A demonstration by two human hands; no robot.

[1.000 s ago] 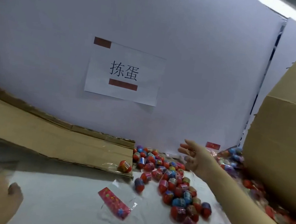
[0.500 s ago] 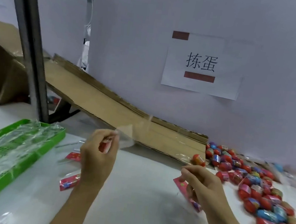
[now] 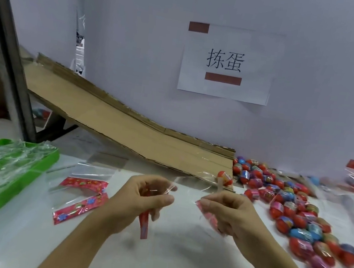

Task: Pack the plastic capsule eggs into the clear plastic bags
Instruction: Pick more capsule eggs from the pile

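Two hands: left hand [image 3: 140, 198] and right hand [image 3: 226, 212] each pinch one clear plastic bag with a red printed header strip [image 3: 143, 225] above the white table [image 3: 165, 263].
Bag handling: likely featherlight, limp, slippery; take both mouth edges.
Spare flat bags [image 3: 83, 191]: left.
Red and blue plastic capsule eggs [image 3: 295, 217]: right, probably light, smooth, prone to rolling.
Far: sloped brown cardboard ramp [image 3: 126, 131].

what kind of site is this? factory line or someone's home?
Likely a small packing workstation, not a home: a loose heap of capsule eggs, a cardboard chute feeding onto the table, and a printed station sign on the partition.
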